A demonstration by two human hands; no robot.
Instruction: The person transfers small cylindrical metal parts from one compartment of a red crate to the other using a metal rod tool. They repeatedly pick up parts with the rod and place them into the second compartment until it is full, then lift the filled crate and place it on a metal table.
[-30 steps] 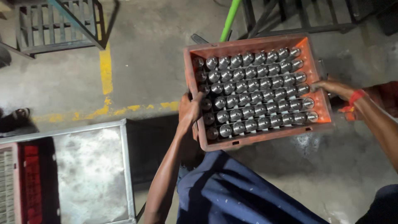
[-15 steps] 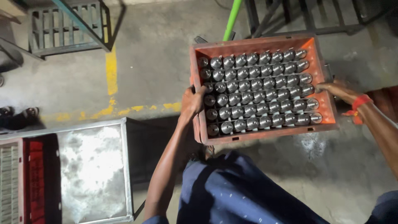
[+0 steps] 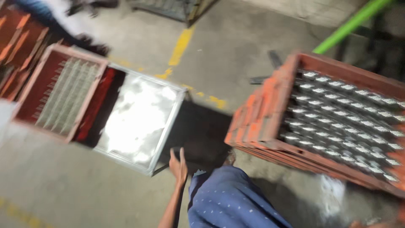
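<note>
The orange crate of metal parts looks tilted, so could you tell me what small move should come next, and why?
Probably bring the left hand back under the near edge of the orange crate. The crate sits tilted, full of metal cylinders, and that hand hangs free near the shiny metal table. The right hand is out of view.

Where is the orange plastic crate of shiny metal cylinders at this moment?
In the head view, the orange plastic crate fills the right side, tilted, beside the shiny metal-topped table and below the green pole.
</note>
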